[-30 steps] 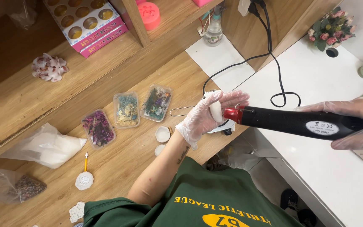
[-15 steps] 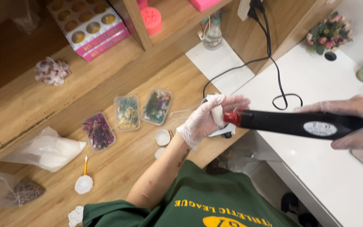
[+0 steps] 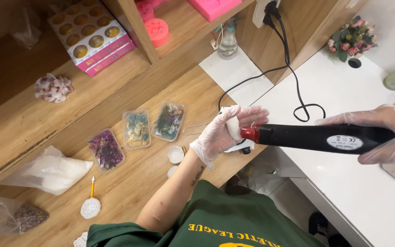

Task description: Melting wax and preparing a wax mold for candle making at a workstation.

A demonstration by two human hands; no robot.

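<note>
My left hand (image 3: pixel 216 135), in a clear plastic glove, is raised over the wooden desk's edge and grips a small white wax piece (image 3: pixel 234 129) between thumb and fingers. My right hand (image 3: pixel 389 132), also gloved, holds a black heat gun (image 3: pixel 325 138) by its body. The gun lies level, and its red nozzle (image 3: pixel 250 133) points left, almost touching the white piece. A black cord (image 3: pixel 298 91) runs from a wall socket across the white table.
Three clear boxes of dried flowers (image 3: pixel 136 129) lie on the wooden desk (image 3: pixel 133 178), with small white round cups (image 3: pixel 176 154), a white wax rose (image 3: pixel 90 208), a pencil and plastic bags (image 3: pixel 46 169). A spray bottle (image 3: pixel 228 39), pink moulds, a tray of yellow candles and a small bouquet (image 3: pixel 352 39) stand further back.
Both hands keep their grips, and the nozzle stays at the white piece. The view has shifted slightly; nothing on the desk has moved.
</note>
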